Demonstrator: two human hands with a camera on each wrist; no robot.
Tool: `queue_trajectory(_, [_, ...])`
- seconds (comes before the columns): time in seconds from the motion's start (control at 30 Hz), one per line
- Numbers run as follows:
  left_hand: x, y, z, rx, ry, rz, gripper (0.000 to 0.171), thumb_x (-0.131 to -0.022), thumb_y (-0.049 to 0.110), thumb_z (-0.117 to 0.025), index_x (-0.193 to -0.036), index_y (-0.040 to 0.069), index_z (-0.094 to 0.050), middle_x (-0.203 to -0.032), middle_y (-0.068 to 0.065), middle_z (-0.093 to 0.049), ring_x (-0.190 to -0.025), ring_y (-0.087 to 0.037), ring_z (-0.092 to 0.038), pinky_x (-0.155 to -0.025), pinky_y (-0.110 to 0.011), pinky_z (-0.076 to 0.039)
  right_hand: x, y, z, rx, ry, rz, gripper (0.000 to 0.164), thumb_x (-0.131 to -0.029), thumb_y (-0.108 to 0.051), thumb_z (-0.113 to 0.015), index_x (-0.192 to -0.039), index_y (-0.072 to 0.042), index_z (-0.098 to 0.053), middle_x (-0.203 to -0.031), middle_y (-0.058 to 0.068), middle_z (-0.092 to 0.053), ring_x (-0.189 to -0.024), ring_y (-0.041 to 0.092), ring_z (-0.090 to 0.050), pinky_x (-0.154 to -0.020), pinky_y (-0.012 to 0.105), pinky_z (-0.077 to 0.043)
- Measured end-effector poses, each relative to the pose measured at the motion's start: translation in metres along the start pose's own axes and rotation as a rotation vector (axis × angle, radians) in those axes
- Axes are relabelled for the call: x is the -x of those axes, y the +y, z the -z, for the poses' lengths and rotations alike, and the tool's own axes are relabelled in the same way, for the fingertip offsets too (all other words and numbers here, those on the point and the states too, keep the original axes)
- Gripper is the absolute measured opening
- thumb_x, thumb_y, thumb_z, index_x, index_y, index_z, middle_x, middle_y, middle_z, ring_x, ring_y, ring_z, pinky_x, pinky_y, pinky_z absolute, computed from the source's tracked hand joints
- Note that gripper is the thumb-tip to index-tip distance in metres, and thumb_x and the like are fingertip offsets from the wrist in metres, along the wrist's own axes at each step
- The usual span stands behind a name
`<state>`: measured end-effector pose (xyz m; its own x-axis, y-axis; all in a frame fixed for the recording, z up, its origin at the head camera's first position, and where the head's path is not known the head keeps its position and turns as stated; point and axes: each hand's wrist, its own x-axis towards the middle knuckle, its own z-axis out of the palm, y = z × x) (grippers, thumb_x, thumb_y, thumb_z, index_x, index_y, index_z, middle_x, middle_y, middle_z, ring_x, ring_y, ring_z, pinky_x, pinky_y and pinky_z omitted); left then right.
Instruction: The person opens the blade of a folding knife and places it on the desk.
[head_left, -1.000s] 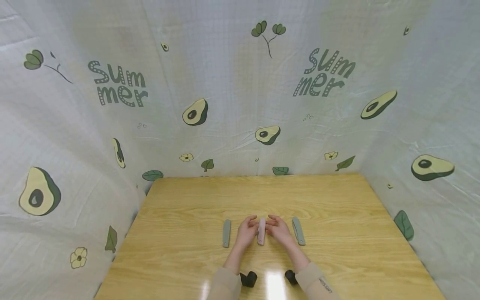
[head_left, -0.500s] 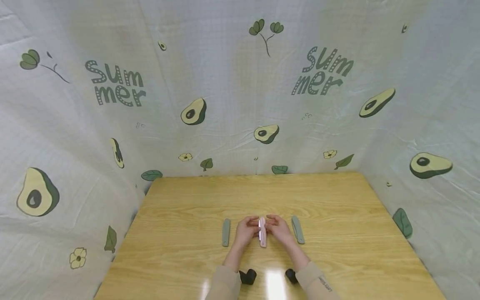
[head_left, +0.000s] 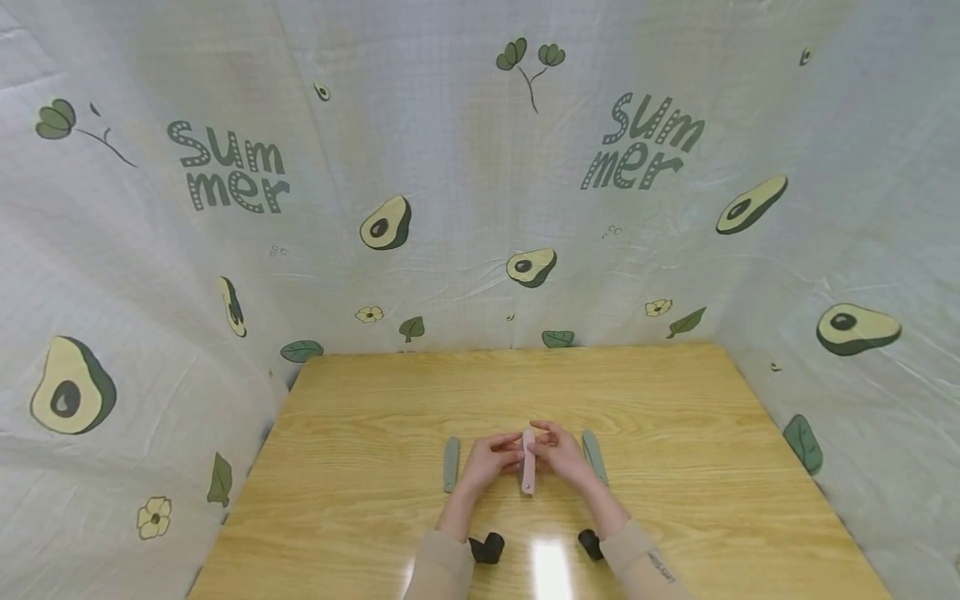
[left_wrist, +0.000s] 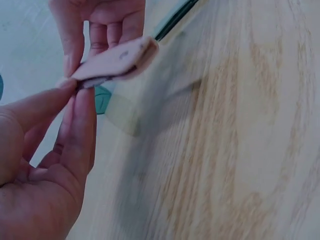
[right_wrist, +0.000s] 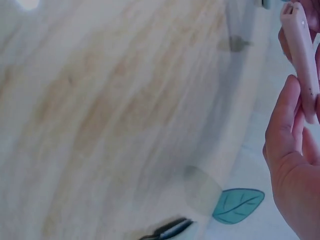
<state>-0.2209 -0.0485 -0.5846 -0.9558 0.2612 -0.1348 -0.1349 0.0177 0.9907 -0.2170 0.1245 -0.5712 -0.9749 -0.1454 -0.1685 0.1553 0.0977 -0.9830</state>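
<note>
A slim pink folding knife [head_left: 528, 477] is held up over the table between both hands, its riveted end toward the person. My left hand [head_left: 486, 461] pinches its far end between thumb and fingertips, seen close in the left wrist view. From the other side my right hand [head_left: 558, 454] grips the same far part with thumb and fingers. In the left wrist view the pink handle [left_wrist: 117, 61] shows a rivet and a dark slot along its lower edge. The right wrist view shows the handle [right_wrist: 302, 52] with its slotted end up; fingers partly cover it.
One grey-green folding knife [head_left: 451, 464] lies left of the hands, another [head_left: 591, 454] lies right, partly behind the right wrist. The wooden table [head_left: 360, 500] is bordered by a printed cloth [head_left: 450, 167]. Black wrist devices [head_left: 487, 548] sit at both wrists.
The pink knife and both hands have shifted slightly right. A bright strip seen along the knife's left side half a second ago no longer shows. The right hand now covers part of the right grey-green knife.
</note>
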Motion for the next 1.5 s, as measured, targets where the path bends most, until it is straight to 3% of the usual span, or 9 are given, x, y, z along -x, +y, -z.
queue_trajectory(0.13, [0.002, 0.004, 0.001, 0.008, -0.015, -0.01, 0.038, -0.087, -0.004, -0.067, -0.125, -0.006, -0.062, -0.093, -0.008, -0.065, -0.081, -0.011, -0.063, -0.08, -0.03, -0.061, 0.001, -0.007, 0.003, 0.021, -0.044, 0.019, 0.048, -0.095, -0.001, -0.058, -0.14, 0.007, -0.044, -0.1, 0.014, -0.052, -0.081, 0.018, -0.06, -0.073, 0.042, -0.061])
queue_trajectory(0.37, [0.0, 0.006, 0.002, 0.066, -0.028, -0.026, 0.038, -0.088, -0.008, -0.063, -0.127, -0.008, -0.06, -0.089, -0.003, -0.064, -0.078, -0.011, -0.064, -0.086, -0.043, -0.06, 0.004, -0.016, 0.007, 0.059, -0.083, 0.055, 0.044, -0.097, -0.006, -0.059, -0.137, 0.008, -0.047, -0.103, 0.017, -0.053, -0.083, 0.019, -0.059, -0.076, 0.051, -0.06])
queue_trajectory(0.7, [0.002, 0.007, 0.005, 0.091, -0.052, -0.021, 0.042, -0.091, -0.006, -0.062, -0.132, -0.008, -0.055, -0.089, -0.006, -0.064, -0.079, -0.011, -0.064, -0.087, -0.046, -0.059, 0.002, -0.013, 0.004, 0.021, -0.061, 0.029, 0.041, -0.095, -0.005, -0.06, -0.133, 0.006, -0.052, -0.1, 0.015, -0.054, -0.081, 0.019, -0.061, -0.077, 0.049, -0.06])
queue_trajectory(0.9, [0.004, 0.006, 0.005, 0.068, -0.074, -0.022, 0.042, -0.092, -0.003, -0.062, -0.134, -0.006, -0.054, -0.087, -0.001, -0.062, -0.074, -0.011, -0.062, -0.084, -0.048, -0.059, 0.003, -0.011, 0.004, 0.0, -0.053, 0.021, 0.04, -0.095, -0.004, -0.06, -0.133, 0.006, -0.053, -0.101, 0.014, -0.054, -0.084, 0.019, -0.06, -0.076, 0.045, -0.061])
queue_trajectory(1.33, [0.003, 0.005, 0.003, 0.066, -0.021, -0.018, 0.04, -0.09, -0.003, -0.063, -0.13, -0.006, -0.057, -0.087, -0.001, -0.057, -0.073, -0.011, -0.061, -0.08, -0.044, -0.061, 0.006, -0.013, 0.008, -0.019, -0.023, 0.005, 0.041, -0.096, -0.003, -0.058, -0.135, 0.005, -0.05, -0.102, 0.013, -0.051, -0.085, 0.019, -0.06, -0.079, 0.051, -0.06])
queue_trajectory(1.5, [0.003, 0.004, 0.002, 0.06, -0.012, -0.027, 0.04, -0.09, -0.002, -0.064, -0.129, -0.006, -0.057, -0.087, -0.002, -0.056, -0.075, -0.011, -0.06, -0.08, -0.043, -0.061, 0.006, -0.013, 0.009, -0.016, -0.033, -0.005, 0.042, -0.096, -0.003, -0.057, -0.137, 0.004, -0.049, -0.102, 0.012, -0.05, -0.085, 0.018, -0.06, -0.079, 0.048, -0.06])
